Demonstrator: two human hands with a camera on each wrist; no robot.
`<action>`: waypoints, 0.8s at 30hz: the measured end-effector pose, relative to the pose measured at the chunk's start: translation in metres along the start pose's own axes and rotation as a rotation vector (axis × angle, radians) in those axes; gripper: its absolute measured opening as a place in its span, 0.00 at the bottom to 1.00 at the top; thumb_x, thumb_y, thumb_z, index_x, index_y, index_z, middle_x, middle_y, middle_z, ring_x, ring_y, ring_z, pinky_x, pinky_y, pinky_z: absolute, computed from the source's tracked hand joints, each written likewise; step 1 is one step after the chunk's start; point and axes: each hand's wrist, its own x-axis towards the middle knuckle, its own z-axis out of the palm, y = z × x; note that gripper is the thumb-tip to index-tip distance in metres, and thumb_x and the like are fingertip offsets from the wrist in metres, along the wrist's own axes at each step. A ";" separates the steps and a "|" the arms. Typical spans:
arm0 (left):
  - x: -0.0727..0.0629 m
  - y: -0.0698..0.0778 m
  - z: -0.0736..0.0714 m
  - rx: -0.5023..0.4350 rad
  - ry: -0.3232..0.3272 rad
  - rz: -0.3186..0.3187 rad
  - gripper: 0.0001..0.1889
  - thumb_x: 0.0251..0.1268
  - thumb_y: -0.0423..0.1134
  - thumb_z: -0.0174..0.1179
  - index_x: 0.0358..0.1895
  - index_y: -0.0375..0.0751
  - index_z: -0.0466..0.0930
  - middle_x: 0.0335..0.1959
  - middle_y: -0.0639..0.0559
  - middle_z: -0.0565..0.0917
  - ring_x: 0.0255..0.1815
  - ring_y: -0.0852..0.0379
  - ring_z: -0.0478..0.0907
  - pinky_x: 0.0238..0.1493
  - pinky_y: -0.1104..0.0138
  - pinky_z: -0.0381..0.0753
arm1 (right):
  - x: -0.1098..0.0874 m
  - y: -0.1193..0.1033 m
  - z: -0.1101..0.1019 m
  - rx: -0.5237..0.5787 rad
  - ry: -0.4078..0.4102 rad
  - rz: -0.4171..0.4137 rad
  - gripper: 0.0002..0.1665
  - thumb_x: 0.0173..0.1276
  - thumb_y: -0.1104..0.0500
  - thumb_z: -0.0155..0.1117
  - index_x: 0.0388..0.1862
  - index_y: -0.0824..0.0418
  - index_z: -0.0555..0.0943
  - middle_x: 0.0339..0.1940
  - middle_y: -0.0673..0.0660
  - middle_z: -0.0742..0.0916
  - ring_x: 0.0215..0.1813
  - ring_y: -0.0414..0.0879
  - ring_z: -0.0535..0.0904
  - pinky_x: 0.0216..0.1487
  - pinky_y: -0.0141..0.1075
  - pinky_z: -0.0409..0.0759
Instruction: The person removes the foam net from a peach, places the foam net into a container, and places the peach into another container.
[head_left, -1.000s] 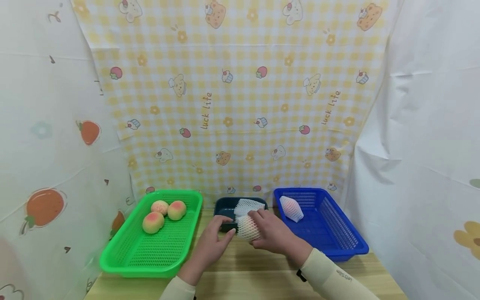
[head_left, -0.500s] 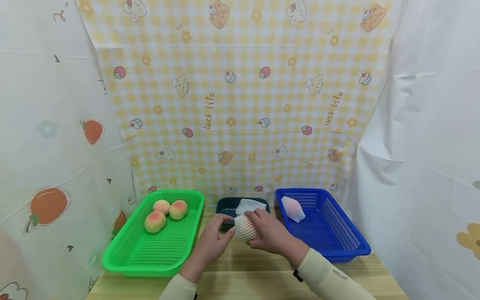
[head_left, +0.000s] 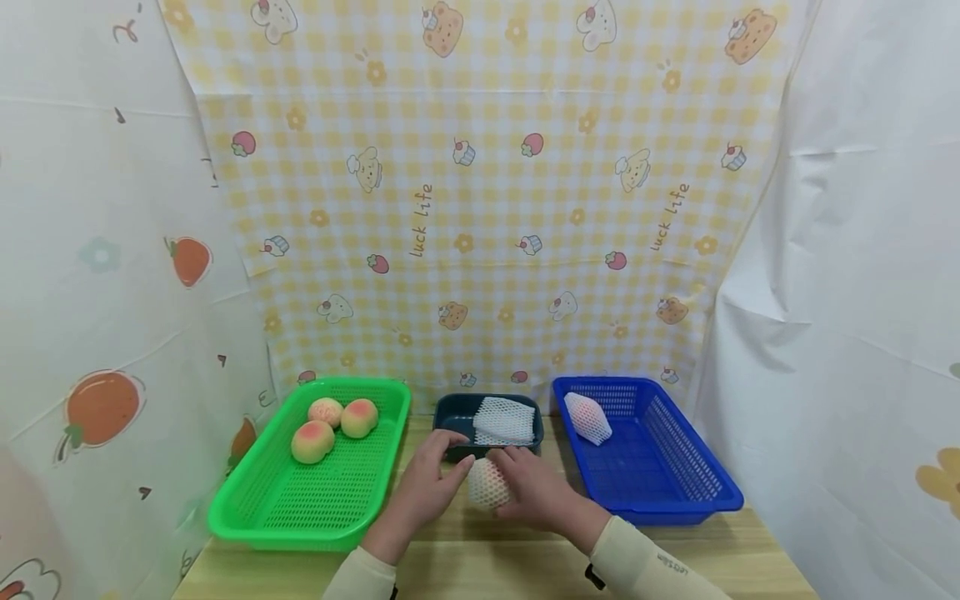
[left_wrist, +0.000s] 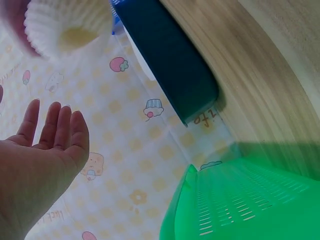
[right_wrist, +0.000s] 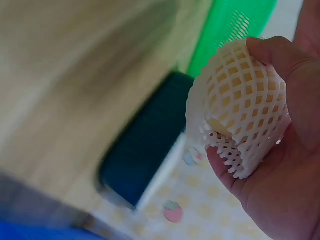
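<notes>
A peach in a white foam net [head_left: 488, 486] is gripped by my right hand [head_left: 536, 492], just in front of the dark tray. In the right wrist view the thumb and fingers curl round the netted peach [right_wrist: 245, 95], and yellow skin shows at the net's open end. My left hand [head_left: 429, 483] is held apart to its left, fingers spread and nothing in them; the left wrist view shows the left hand [left_wrist: 47, 150] relaxed, away from the netted peach [left_wrist: 70, 25]. Flat foam nets [head_left: 504, 419] lie in the dark tray [head_left: 453, 407].
On the left stands a green basket [head_left: 315, 508] with three peaches, one of them a peach [head_left: 312, 442] nearest the front. A blue basket [head_left: 652, 467] on the right holds another netted peach [head_left: 588, 418]. Patterned cloth [head_left: 487, 208] hangs behind the wooden table [head_left: 480, 567].
My right hand has drawn the netted peach toward the table's front, off the tray, uncovering more of the flat nets. The left hand stays in about the same place, now apart from it.
</notes>
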 end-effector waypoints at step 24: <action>-0.001 -0.004 0.004 0.012 -0.052 -0.055 0.16 0.83 0.47 0.67 0.61 0.43 0.85 0.60 0.50 0.84 0.65 0.47 0.82 0.64 0.46 0.84 | -0.008 0.001 0.033 0.074 -0.102 0.003 0.46 0.56 0.43 0.89 0.70 0.53 0.78 0.59 0.49 0.87 0.60 0.45 0.83 0.63 0.46 0.84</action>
